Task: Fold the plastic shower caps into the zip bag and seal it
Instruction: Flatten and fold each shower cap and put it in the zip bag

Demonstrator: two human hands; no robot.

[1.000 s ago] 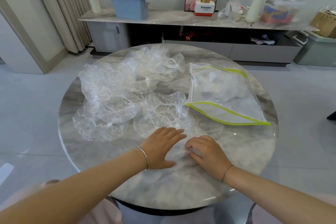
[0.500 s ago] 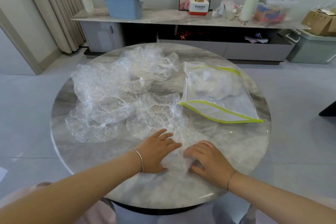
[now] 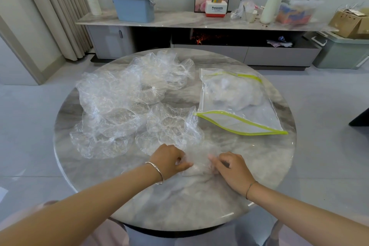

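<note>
On the round marble table (image 3: 259,166), my left hand (image 3: 169,159) and my right hand (image 3: 229,168) both grip a crumpled clear shower cap (image 3: 199,161) bunched between them near the front edge. Several more clear shower caps (image 3: 111,110) lie spread over the table's left half, one (image 3: 171,126) just beyond my left hand. A clear zip bag (image 3: 237,104) with a yellow-green zip strip lies on the right, its mouth open toward me, with folded caps inside at its far end.
Behind the table runs a long low cabinet (image 3: 179,20) with a blue lidded box (image 3: 132,6), a red-and-white box, a white roll and a clear tub. Curtains hang at the left. A grey-green bin (image 3: 343,52) stands at the right.
Both hands lay flat on the cap before. Their fingers have now curled and gathered the plastic into a bunch between them.
</note>
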